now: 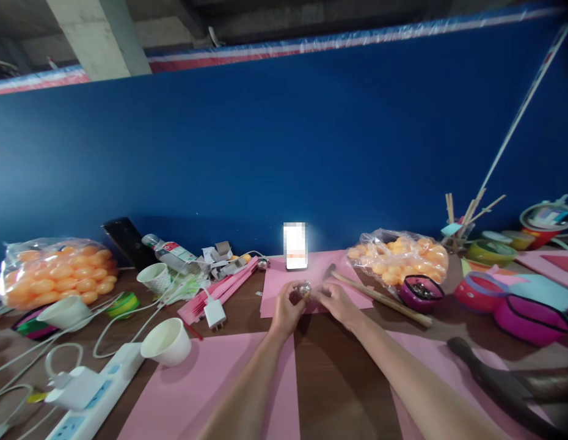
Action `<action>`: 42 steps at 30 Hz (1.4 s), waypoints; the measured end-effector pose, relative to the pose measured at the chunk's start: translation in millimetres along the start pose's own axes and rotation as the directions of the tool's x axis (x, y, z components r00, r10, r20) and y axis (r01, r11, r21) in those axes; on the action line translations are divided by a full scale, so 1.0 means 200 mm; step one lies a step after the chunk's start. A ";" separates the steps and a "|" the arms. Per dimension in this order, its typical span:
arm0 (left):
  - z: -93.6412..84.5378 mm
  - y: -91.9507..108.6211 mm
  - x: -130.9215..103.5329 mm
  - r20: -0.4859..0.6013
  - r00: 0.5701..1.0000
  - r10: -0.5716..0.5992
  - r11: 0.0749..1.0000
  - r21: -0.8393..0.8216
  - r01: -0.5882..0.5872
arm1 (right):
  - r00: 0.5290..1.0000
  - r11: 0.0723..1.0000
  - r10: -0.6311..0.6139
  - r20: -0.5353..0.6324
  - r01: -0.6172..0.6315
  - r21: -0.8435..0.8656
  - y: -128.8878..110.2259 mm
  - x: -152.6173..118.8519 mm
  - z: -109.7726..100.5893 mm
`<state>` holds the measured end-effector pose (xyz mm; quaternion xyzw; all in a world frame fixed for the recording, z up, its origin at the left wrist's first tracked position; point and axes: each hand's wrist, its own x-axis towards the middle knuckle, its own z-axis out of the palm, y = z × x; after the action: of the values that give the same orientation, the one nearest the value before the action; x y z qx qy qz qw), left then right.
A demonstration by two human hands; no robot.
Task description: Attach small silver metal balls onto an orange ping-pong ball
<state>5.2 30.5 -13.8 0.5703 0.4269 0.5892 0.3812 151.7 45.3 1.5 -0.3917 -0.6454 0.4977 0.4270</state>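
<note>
Two hands, left hand (287, 308) and right hand (335, 304), pinching one small shiny ball (304, 289) together above the pink sheet (279, 287) on the bench (332, 373), near the phone (295, 246). Advice: light fingertip grip, ball kept low over the sheet.

a makeshift craft workshop: a cluttered brown worktop (339, 379) against a blue partition wall (284, 153), strewn with pink paper sheets (206, 385), bags of orange balls (55, 272), paper cups (167, 342), coloured tape rolls (476, 292) and wooden sticks (380, 298).
</note>
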 end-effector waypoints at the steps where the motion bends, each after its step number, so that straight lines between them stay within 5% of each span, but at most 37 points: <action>1: 0.00 0.00 0.00 0.001 1.000 0.004 1.000 0.005 -0.004 | 1.000 1.000 0.002 -0.001 -0.002 -0.002 0.00 0.00 0.00; 42: -0.01 0.04 0.00 0.022 1.000 -0.013 0.999 0.049 0.012 | 0.996 0.997 -0.069 0.047 0.071 -0.038 -0.02 -0.01 0.00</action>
<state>4.2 27.1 -7.0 0.5831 0.4404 0.5701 0.3756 152.3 43.1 5.2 -0.3657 -0.6780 0.4783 0.4216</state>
